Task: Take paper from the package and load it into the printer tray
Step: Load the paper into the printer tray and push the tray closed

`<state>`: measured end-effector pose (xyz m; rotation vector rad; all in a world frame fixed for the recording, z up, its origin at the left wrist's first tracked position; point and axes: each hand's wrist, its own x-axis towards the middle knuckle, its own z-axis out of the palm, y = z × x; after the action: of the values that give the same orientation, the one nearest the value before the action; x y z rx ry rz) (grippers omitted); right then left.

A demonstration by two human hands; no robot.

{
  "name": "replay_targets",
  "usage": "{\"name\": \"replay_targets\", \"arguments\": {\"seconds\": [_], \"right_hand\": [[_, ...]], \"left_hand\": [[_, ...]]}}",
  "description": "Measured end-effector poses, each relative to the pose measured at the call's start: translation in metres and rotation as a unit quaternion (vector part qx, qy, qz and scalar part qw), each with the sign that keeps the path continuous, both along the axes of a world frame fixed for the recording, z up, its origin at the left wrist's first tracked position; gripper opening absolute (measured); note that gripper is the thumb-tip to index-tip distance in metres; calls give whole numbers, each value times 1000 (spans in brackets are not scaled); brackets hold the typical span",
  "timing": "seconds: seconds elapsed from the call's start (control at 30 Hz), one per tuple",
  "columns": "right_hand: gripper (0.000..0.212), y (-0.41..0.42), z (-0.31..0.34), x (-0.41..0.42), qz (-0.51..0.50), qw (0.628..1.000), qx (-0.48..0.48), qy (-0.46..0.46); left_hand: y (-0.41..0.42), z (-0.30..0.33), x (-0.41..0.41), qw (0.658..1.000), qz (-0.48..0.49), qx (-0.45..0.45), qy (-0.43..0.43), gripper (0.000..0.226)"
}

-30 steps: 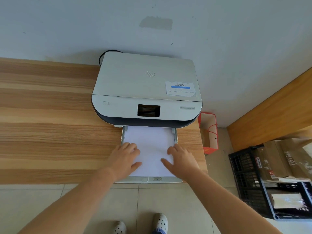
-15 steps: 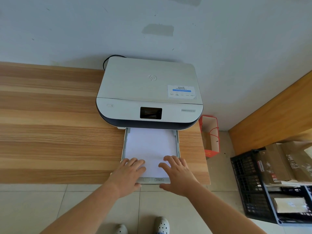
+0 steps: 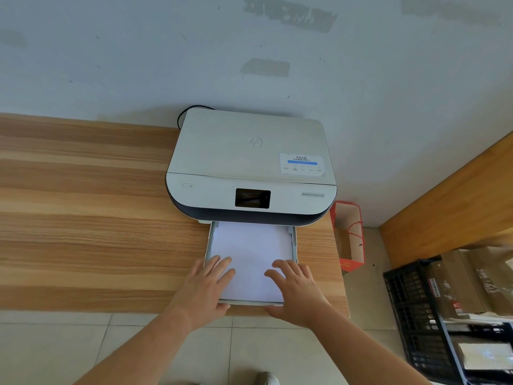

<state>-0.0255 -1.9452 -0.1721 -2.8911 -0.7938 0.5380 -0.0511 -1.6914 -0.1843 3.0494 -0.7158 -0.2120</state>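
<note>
- Loading nearly done: paper [image 3: 251, 257] lying flat in the pulled-out tray [image 3: 294, 247] below the printer [image 3: 249, 168] on the wooden surface [image 3: 83, 232].
- Left hand [image 3: 206, 287] and right hand [image 3: 295, 290] spread flat, fingers straight, pressing the sheets' near corners.
- Likely next: an even push from both sides, sliding the tray squarely home.

A white printer [image 3: 251, 165] sits at the desk's [image 3: 83, 218] 12 o'clock edge by the wall. Its tray [image 3: 294, 243] juts toward 6 o'clock, holding paper [image 3: 251, 254]. The left hand [image 3: 206, 287] and right hand [image 3: 298, 293] rest flat on the sheets.
</note>
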Motion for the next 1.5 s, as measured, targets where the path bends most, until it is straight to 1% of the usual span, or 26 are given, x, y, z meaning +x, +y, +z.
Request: {"name": "replay_targets", "arguments": {"seconds": [0.1, 0.37, 0.47, 0.73, 0.9, 1.2, 1.5], "right_hand": [[73, -2, 0, 1, -9, 1000, -3, -6], [78, -6, -2, 10, -18, 999, -22, -18], [80, -7, -2, 14, -14, 999, -29, -24], [82, -8, -3, 25, -44, 998, -24, -36], [84, -7, -1, 31, -46, 998, -34, -40], [85, -3, 2, 46, -63, 996, -29, -61], [94, -2, -1, 61, -64, 992, -50, -102]], "left_hand": [[6, -1, 1, 1000, 23, 8, -1, 84], [15, -4, 8, 998, 59, 14, -22, 94], [16, -7, 10, 997, 68, 17, -21, 94], [21, -4, 23, 995, 84, 23, -38, 96], [22, -3, 29, 994, 106, 33, -19, 100], [20, -2, 44, 991, 125, 30, -42, 103], [21, -2, 61, 990, 119, 45, -57, 105]]}}
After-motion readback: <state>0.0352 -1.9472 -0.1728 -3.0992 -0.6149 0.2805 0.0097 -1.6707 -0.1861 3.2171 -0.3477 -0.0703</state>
